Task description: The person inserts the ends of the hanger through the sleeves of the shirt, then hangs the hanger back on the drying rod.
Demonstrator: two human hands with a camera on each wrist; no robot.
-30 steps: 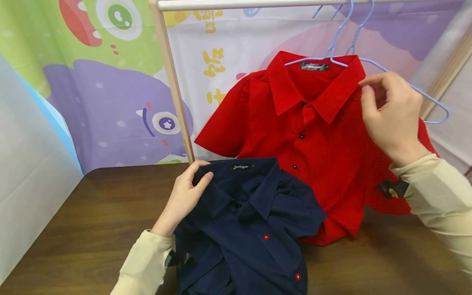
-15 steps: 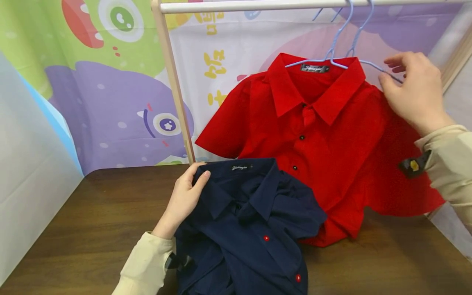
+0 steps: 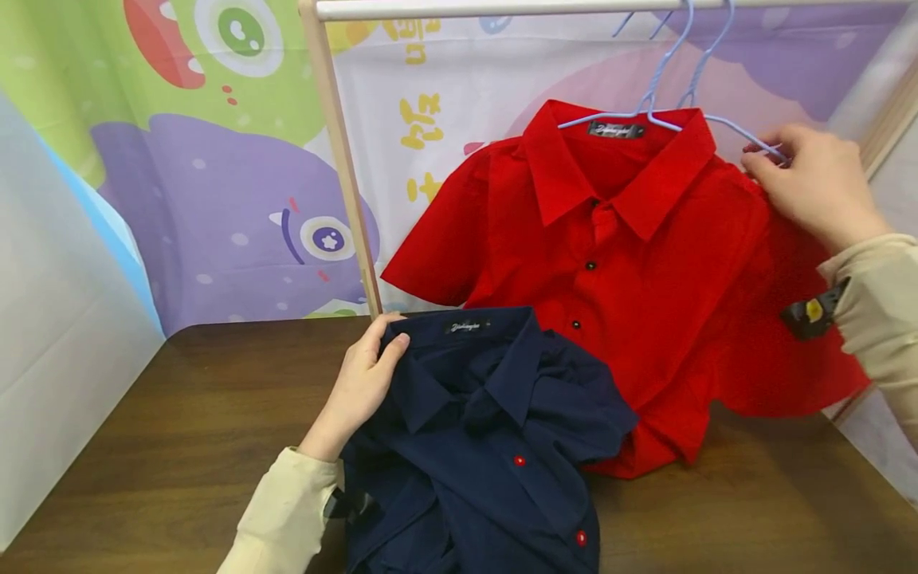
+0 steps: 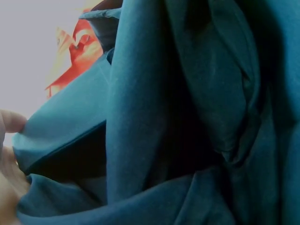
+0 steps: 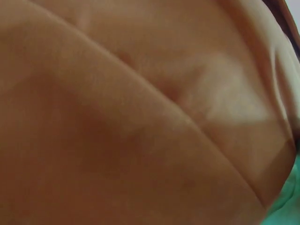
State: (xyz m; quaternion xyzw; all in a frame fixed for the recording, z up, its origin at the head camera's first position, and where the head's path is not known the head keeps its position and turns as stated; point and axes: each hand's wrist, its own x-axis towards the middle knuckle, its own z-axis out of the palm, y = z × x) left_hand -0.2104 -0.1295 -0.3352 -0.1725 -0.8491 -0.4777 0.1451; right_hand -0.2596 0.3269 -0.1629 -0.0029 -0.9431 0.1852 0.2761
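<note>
A red short-sleeved shirt (image 3: 645,295) hangs from a light blue wire hanger (image 3: 660,119) whose left arm sits inside the collar. My right hand (image 3: 821,179) grips the hanger's right arm beside the shirt's right shoulder, thumb in front; the arm's far end is hidden behind the hand. A navy short-sleeved shirt (image 3: 495,446) with red buttons stands partly propped in front of the red one. My left hand (image 3: 362,379) pinches its collar at the left corner. Folds of navy cloth (image 4: 140,103) fill the left wrist view; blurred cloth (image 5: 140,117) fills the right.
A rack with a white top rail (image 3: 502,9) and a wooden left post (image 3: 344,159) stands behind the shirts. A second blue hanger (image 3: 706,60) hangs close by. A cartoon curtain (image 3: 237,207) backs the dark wooden table (image 3: 179,446).
My right hand has moved right from the red shirt's collar, opened, then closed on the hanger's right arm. The red shirt's right sleeve hangs more spread. The left hand stays on the navy collar.
</note>
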